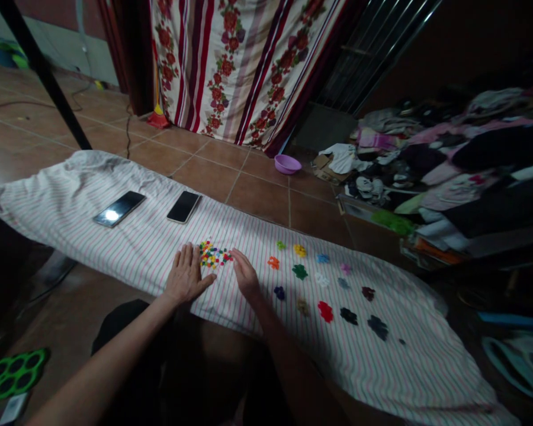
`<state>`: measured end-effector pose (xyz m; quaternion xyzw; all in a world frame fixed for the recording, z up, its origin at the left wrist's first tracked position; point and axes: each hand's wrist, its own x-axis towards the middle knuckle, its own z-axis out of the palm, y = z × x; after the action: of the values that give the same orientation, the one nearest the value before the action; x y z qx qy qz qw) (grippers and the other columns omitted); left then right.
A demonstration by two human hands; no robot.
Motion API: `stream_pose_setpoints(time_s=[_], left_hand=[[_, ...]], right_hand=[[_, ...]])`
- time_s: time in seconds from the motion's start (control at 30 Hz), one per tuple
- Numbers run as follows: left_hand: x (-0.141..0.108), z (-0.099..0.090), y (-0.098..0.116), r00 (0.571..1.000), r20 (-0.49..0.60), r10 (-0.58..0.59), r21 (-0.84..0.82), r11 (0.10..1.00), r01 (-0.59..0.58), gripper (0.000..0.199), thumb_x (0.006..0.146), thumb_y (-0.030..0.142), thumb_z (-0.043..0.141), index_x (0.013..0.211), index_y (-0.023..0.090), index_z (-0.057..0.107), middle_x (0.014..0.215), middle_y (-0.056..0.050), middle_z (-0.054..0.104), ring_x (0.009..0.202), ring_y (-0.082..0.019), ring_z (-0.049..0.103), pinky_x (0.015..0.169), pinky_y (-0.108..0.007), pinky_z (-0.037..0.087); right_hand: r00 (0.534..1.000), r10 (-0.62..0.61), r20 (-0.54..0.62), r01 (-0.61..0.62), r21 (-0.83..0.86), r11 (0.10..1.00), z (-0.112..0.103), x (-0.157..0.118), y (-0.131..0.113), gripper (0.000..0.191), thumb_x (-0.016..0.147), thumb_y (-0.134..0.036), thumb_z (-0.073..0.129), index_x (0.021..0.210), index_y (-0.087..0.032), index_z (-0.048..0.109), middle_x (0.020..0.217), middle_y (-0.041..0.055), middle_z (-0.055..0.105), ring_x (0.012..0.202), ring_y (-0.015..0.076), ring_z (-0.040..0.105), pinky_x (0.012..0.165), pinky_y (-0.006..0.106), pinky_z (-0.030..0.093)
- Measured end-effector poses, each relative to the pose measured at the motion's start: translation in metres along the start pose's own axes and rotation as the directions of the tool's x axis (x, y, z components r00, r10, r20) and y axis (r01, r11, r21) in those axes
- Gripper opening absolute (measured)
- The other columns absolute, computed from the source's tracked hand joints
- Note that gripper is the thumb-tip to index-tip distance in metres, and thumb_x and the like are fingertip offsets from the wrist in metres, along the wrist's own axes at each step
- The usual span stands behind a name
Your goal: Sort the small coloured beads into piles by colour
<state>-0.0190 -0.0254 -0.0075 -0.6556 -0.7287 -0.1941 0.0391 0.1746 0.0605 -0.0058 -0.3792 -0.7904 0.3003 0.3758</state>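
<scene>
A loose pile of small multicoloured pieces [214, 255], perhaps beads, lies on a striped cloth [151, 254]. My left hand [187, 277] rests flat at the pile's left edge, fingers stretched out and thumb apart. On the pile's right side, my right hand [245, 273] stands on edge with its fingers extended, the fingertips close to the nearest pieces. Neither hand grips anything that I can see. Right of my hands are several small heaps sorted by colour, among them an orange heap [273, 262], a green heap [299, 271], a red heap [325, 311] and a black heap [349, 316].
Two phones, one with a bright reflection [119, 209] and one darker [183, 207], lie on the cloth's left part. Beyond it, a purple basin [287, 164] stands on the tiled floor before a flowered curtain [244, 71]. Clothes [444, 154] are piled at the right.
</scene>
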Motion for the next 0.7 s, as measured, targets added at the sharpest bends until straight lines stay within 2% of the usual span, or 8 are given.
stream_pose_setpoints(time_s=[0.07, 0.13, 0.27, 0.4, 0.57, 0.7], left_hand=[[0.01, 0.004, -0.003, 1.0, 0.016, 0.026, 0.004, 1.0, -0.026, 0.096, 0.079, 0.073, 0.045, 0.148, 0.007, 0.027, 0.151, -0.028, 0.032, 0.143, -0.038, 0.028, 0.112, -0.055, 0.025], [0.022, 0.008, -0.005, 0.998, 0.024, 0.06, 0.003, 0.998, -0.06, 0.097, 0.079, 0.074, 0.044, 0.148, 0.009, 0.027, 0.151, -0.027, 0.032, 0.143, -0.037, 0.028, 0.113, -0.055, 0.025], [0.047, 0.014, -0.008, 0.988, 0.042, 0.15, -0.033, 0.988, -0.149, 0.094, 0.081, 0.075, 0.04, 0.148, 0.01, 0.026, 0.151, -0.023, 0.035, 0.143, -0.034, 0.029, 0.114, -0.05, 0.025], [0.064, 0.021, -0.003, 0.966, 0.029, 0.258, -0.09, 0.963, -0.254, 0.085, 0.086, 0.069, 0.038, 0.146, 0.01, 0.031, 0.149, -0.021, 0.04, 0.142, -0.032, 0.031, 0.114, -0.049, 0.028], [0.066, 0.024, 0.002, 0.94, -0.014, 0.34, -0.131, 0.932, -0.339, 0.065, 0.094, 0.054, 0.032, 0.137, 0.006, 0.042, 0.142, -0.022, 0.046, 0.14, -0.032, 0.034, 0.112, -0.051, 0.032], [0.061, 0.019, 0.003, 0.923, 0.003, 0.385, -0.168, 0.91, -0.38, 0.053, 0.097, 0.045, 0.027, 0.134, 0.012, 0.046, 0.139, -0.018, 0.049, 0.138, -0.028, 0.037, 0.114, -0.049, 0.032]], right_hand=[[0.989, 0.088, -0.12, -0.092, -0.021, 0.996, 0.002, 0.001, 0.003, 0.04, 0.095, -0.029, 0.035, 0.121, -0.02, 0.064, 0.121, 0.0105, 0.066, 0.116, 0.0215, 0.059, 0.104, 0.042, 0.047], [0.982, 0.098, -0.164, -0.109, -0.055, 0.993, 0.004, 0.004, 0.001, 0.038, 0.093, -0.026, 0.036, 0.118, -0.02, 0.065, 0.112, 0.0106, 0.068, 0.108, 0.0217, 0.062, 0.099, 0.04, 0.05], [0.992, 0.056, -0.116, -0.073, -0.149, 0.986, 0.0, 0.01, -0.008, 0.038, 0.089, -0.019, 0.039, 0.117, -0.02, 0.065, 0.109, 0.0114, 0.065, 0.102, 0.0226, 0.062, 0.094, 0.038, 0.052], [0.995, 0.093, -0.043, -0.1, -0.228, 0.968, -0.007, 0.008, -0.01, 0.04, 0.084, -0.016, 0.046, 0.119, -0.019, 0.063, 0.103, 0.0112, 0.064, 0.089, 0.0219, 0.063, 0.083, 0.035, 0.055], [0.997, 0.074, 0.021, -0.067, -0.237, 0.969, -0.013, 0.005, -0.008, 0.036, 0.082, -0.013, 0.045, 0.111, -0.021, 0.066, 0.098, 0.0072, 0.064, 0.082, 0.0184, 0.063, 0.078, 0.031, 0.054], [0.995, 0.092, 0.034, -0.081, -0.241, 0.967, -0.017, 0.006, -0.008, 0.022, 0.084, -0.015, 0.05, 0.096, -0.021, 0.067, 0.091, 0.0053, 0.065, 0.076, 0.0168, 0.062, 0.073, 0.029, 0.052]])
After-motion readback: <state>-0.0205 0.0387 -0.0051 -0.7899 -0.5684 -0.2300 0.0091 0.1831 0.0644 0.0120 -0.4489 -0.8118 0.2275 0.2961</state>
